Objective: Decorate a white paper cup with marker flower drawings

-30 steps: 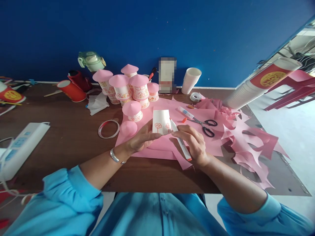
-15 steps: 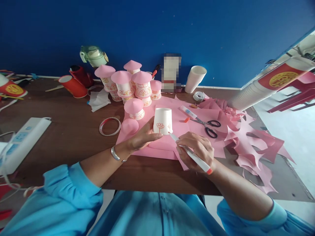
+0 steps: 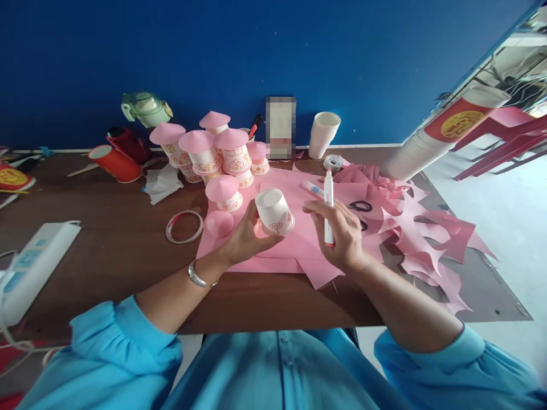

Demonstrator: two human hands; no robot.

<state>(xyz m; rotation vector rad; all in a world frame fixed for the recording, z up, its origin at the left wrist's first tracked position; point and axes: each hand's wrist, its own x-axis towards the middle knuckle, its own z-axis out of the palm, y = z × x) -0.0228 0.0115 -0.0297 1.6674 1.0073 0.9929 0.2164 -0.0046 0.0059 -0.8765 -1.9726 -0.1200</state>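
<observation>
Marker (image 3: 329, 210) and cup (image 3: 272, 208) have drawn apart: the right hand (image 3: 342, 232) grips the marker between curled fingers, tip pointing far, likely keeping ink off the cup, while the left hand (image 3: 245, 236) clasps the cup upside down, tilted above the pink sheet (image 3: 273, 265), left of the marker, perhaps so its drawn flowers (image 3: 277, 226) face near.

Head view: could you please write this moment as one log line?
left hand: holds white cup | right hand: holds marker, off cup | cup: tilted, red flower drawn
</observation>
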